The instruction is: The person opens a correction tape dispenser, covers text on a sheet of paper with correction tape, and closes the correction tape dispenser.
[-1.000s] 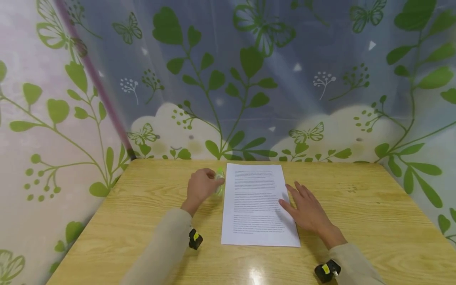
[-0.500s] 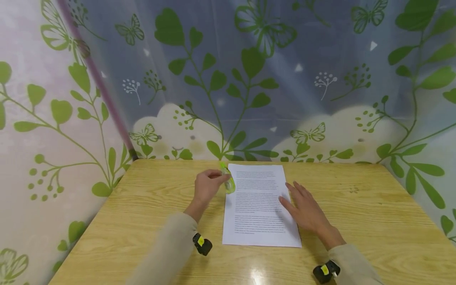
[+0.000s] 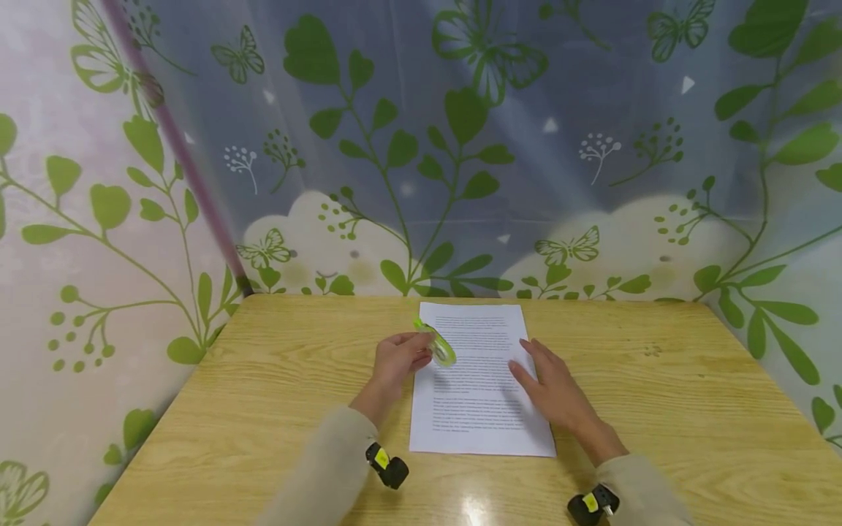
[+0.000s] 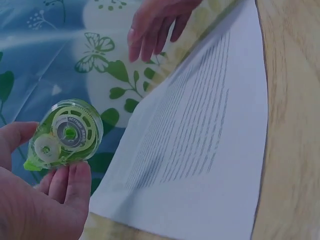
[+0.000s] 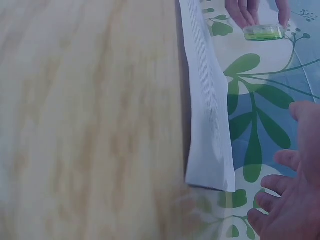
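My left hand (image 3: 396, 359) pinches a green, see-through correction tape (image 3: 442, 351) between thumb and fingers, held above the upper left part of a printed sheet of paper (image 3: 480, 431). In the left wrist view the correction tape (image 4: 67, 132) shows its two round reels through the clear case, its bright green tip near the palm. My right hand (image 3: 555, 387) has its fingers spread over the sheet's right edge and holds nothing. Seen from the right wrist, the right hand (image 5: 292, 195) stands beside the paper with relaxed fingers.
The sheet lies on a wood-grain table (image 3: 289, 343). Behind the table hangs a curtain (image 3: 559, 161) printed with leaves and butterflies, and it continues along both sides. Each wrist wears a small black camera (image 3: 388, 466).
My left hand has lifted the correction tape from the table left of the sheet and brought it rightward over the paper, turning it. My right hand has shifted slightly left.
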Motion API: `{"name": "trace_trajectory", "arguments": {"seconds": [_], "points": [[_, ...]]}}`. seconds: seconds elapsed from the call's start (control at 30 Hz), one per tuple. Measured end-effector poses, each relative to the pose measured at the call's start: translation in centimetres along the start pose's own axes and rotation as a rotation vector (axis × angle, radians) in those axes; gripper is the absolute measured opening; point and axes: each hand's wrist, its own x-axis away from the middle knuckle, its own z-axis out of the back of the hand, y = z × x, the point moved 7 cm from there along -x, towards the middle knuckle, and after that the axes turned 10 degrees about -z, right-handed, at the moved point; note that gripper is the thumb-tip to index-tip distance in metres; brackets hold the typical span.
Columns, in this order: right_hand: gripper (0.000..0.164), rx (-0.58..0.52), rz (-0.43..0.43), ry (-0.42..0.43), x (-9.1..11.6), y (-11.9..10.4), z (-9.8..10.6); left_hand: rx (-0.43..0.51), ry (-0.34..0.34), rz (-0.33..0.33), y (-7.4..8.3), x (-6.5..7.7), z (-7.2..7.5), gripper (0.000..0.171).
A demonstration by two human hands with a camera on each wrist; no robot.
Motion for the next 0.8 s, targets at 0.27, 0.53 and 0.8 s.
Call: {"name": "trace_trajectory", "arguments": {"seconds": [0.27, 0.53, 0.8], "points": [[0.068, -0.069, -0.032, -0.02, 0.0, -0.2, -0.6, 0.211, -0.019, 0.11, -1.9, 0.6, -1.2, 0.037], [0.068, -0.173, -0.084, -0.052, 0.1, -0.6, -1.2, 0.281, -0.038, 0.157, -3.0, 1.5, -2.1, 0.034], [0.069, -0.253, -0.176, -0.063, 0.2, -1.3, -1.5, 0.37, -0.038, 0.189, -3.7, 2.3, -3.0, 0.029]]}}
